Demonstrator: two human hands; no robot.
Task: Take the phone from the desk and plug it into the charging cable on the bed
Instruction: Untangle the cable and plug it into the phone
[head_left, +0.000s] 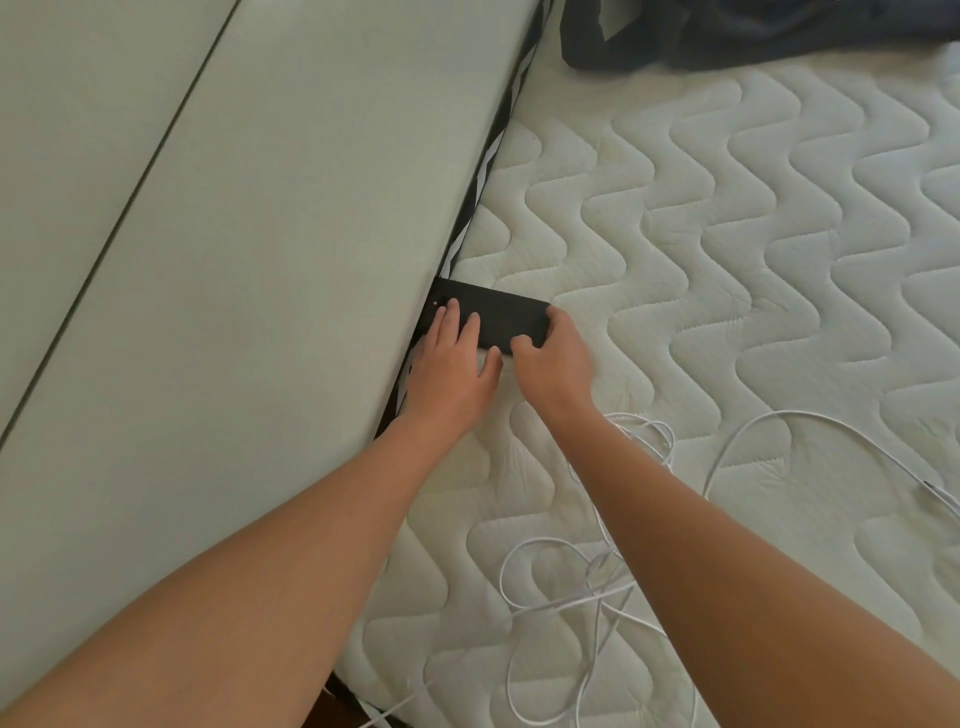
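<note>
Phone (498, 318), black and lying back-up, rests flat on the quilted mattress (727, 234), its far end pushed against the pale padded panel (234, 260) at the bed's edge. Both hands are on it. The left hand (449, 371) lies palm down with its fingers (453, 312) spread over the end nearest the panel, the fingertips just short of the small camera dots; the thumb stretches out along the near edge of the phone. The right hand (553, 358) curls around the opposite end, index finger hooked over the far corner and thumb pressing the near edge, so that end sits pinched between them. Whether a plug sits in the port under the right fingers cannot be told, since the hand covers that end.

Behind the right wrist, toward the person, the white charging cable (597, 587) sprawls in loose loops and tangles on the mattress, one long arc running away to the right. Well beyond the fingertips, at the top of the bed, lies a heap of dark cloth (753, 31)
</note>
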